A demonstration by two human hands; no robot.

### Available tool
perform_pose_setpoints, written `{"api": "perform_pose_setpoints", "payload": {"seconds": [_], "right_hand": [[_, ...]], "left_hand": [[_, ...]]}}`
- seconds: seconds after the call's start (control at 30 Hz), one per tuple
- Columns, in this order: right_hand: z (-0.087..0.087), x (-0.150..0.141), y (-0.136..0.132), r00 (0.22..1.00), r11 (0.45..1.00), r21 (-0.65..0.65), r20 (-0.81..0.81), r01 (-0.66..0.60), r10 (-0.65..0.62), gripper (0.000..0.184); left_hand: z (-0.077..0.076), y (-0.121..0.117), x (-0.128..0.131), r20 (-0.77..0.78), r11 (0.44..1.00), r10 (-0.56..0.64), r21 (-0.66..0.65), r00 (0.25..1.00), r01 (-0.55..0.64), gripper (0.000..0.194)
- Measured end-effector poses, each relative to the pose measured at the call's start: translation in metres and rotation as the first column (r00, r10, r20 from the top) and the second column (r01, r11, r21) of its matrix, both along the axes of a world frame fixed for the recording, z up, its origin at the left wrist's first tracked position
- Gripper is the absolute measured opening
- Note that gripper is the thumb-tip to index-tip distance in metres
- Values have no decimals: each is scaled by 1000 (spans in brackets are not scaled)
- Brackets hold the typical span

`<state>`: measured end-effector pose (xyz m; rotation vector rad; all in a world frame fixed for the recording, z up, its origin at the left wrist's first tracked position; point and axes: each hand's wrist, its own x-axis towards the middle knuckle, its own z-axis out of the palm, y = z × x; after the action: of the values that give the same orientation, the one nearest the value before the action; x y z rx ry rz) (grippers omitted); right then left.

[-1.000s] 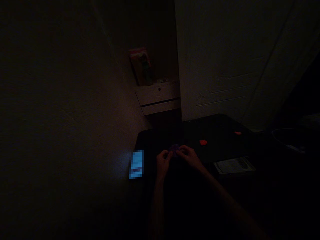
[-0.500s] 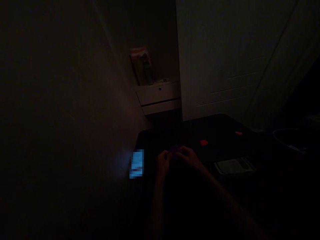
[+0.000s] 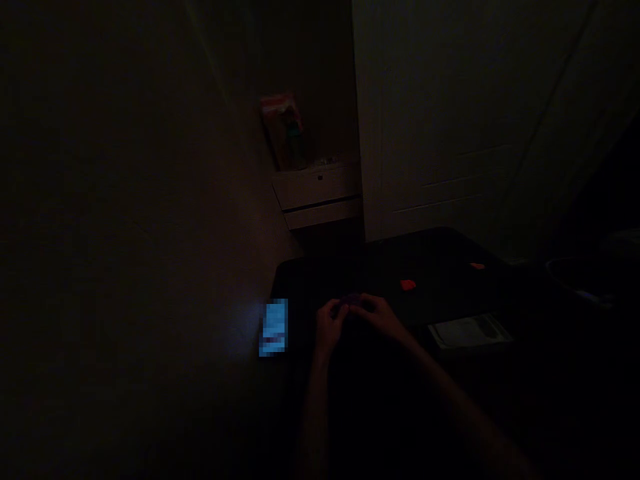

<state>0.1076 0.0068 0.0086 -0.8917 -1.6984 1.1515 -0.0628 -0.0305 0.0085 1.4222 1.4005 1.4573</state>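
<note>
Both hands meet over the dark table [image 3: 400, 247], fingers pinched on a small dark purple piece [image 3: 351, 299] whose kind is too dim to make out. My left hand [image 3: 330, 323] grips its left side, thumb and fingers closed. From the right, my right hand [image 3: 380, 316] pinches the same piece. Right of my hands lies a small orange-red piece [image 3: 408, 285] on the tabletop. A second, smaller orange-red piece [image 3: 477, 266] lies farther right. Shadow hides much of the fingertips.
A glowing, blurred-out screen [image 3: 274, 328] stands left by the wall [image 3: 150, 233]. Toward the right is a pale flat rectangular object [image 3: 467, 332]. Behind the table are a drawer unit [image 3: 320, 190] holding a box [image 3: 279, 130], and a large pale panel [image 3: 450, 120].
The scene looks darker. My left hand has shifted slightly right, and the purple piece appears flatter between my fingers. The other things keep their places.
</note>
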Motion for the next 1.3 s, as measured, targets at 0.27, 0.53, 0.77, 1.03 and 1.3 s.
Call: {"api": "perform_pose_setpoints", "payload": {"seconds": [0.27,0.53,0.77,1.03,1.3], "right_hand": [[4,0,-4,998,998,59,53,25,-28,34],[-7,3,6,993,992,62,-35,111,-109,36],[-5,1,8,996,996,-8,-39,85,-85,38],[-4,1,3,997,998,-29,-51,52,-54,39],[-5,-1,4,990,993,-8,-71,119,-119,37]], "left_hand": [[6,-2,3,-63,999,-2,44,998,4,22],[5,-1,5,15,996,-69,-49,997,70,32],[7,-4,1,-96,992,-120,-62,988,115,33],[8,-5,-6,-112,971,-226,-104,968,215,35],[5,-3,-2,-123,985,-166,-60,978,159,32]]}}
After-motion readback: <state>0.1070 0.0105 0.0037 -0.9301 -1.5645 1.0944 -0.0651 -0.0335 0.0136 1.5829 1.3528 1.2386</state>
